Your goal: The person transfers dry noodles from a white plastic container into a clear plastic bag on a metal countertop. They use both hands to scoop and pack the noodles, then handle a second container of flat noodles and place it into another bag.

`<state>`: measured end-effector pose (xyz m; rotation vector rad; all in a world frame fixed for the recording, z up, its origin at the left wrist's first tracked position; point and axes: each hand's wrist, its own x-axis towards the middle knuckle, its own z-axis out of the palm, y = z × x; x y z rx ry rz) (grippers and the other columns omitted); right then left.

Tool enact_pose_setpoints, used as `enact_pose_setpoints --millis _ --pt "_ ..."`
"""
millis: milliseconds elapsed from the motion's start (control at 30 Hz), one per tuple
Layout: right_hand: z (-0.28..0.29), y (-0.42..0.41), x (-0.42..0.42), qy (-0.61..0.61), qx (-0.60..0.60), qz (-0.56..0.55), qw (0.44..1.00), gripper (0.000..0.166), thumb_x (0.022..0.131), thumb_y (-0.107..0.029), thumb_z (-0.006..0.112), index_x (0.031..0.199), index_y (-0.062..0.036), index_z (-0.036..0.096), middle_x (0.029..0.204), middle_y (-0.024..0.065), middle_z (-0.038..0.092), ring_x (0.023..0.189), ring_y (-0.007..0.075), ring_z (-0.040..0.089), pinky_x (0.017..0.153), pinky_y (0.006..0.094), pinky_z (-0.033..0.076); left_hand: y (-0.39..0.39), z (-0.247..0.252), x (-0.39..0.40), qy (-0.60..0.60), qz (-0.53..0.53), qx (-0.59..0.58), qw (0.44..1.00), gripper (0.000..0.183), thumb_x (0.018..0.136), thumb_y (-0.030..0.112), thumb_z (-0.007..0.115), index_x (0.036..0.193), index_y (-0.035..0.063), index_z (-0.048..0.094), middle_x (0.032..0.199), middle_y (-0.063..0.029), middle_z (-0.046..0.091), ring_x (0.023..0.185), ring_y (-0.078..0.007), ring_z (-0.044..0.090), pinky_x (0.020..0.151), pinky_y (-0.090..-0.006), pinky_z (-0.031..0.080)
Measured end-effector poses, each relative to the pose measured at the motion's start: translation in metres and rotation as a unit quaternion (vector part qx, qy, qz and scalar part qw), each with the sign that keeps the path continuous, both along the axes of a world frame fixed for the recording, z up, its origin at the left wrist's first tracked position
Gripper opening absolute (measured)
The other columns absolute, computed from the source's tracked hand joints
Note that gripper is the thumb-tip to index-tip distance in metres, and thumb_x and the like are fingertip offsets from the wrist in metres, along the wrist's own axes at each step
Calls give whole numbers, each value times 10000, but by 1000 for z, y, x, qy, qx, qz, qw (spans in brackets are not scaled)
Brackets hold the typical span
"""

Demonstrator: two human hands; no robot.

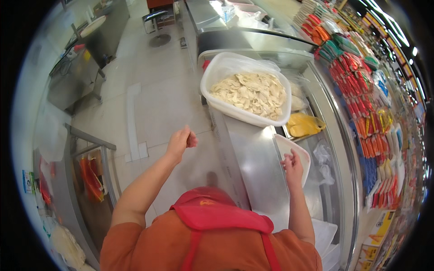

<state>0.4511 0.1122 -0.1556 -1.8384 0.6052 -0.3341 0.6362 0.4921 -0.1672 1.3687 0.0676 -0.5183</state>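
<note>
My left hand hangs over the tiled floor with its fingers curled; whether anything is inside them is hidden. My right hand is above a shallow white tray in the display case, its fingers loosely apart and nothing seen in them. Ahead stands a white plastic tub, partly on the steel counter. Pale, flat, irregular pieces of food fill it, and a clear plastic bag lies at its far rim. A yellow plastic bag lies to the right of the tub.
The glass front of the case runs along the right, with packaged goods beyond it. White bins stand low at right. Steel tables line the left side, and a round-based stool is on the floor ahead.
</note>
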Motion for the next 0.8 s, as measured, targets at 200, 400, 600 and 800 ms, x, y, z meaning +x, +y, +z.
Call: enact_pose_setpoints --millis 200,400,600,800 --pt "-3 -43 160 30 96 -2 995 551 925 -385 530 1364 -76 406 1207 82 552 948 186 595 735 317 499 -12 29 74 1 75 156 985 490 939 324 509 1329 43 410 1143 -94 567 868 -159 569 720 -294 479" --pt "-39 -114 192 11 74 -44 996 451 867 -283 607 1145 60 521 1091 202 582 961 280 594 846 427 505 -96 -11 171 -271 60 192 941 399 766 314 717 1019 16 637 907 -111 657 886 -252 622 794 -387 486" --pt "-33 -99 198 22 46 -35 998 445 810 -241 631 1122 60 536 1003 176 612 879 273 599 792 401 494 -143 7 209 -148 31 319 935 426 662 273 734 977 30 581 985 -192 630 957 -346 602 818 -425 470" --pt "-22 -34 212 66 -10 1 998 451 819 -246 633 1147 48 536 1021 185 611 891 286 589 808 400 479 -113 -20 190 -167 93 287 939 329 707 134 670 987 30 532 974 -201 613 955 -372 586 805 -441 458"
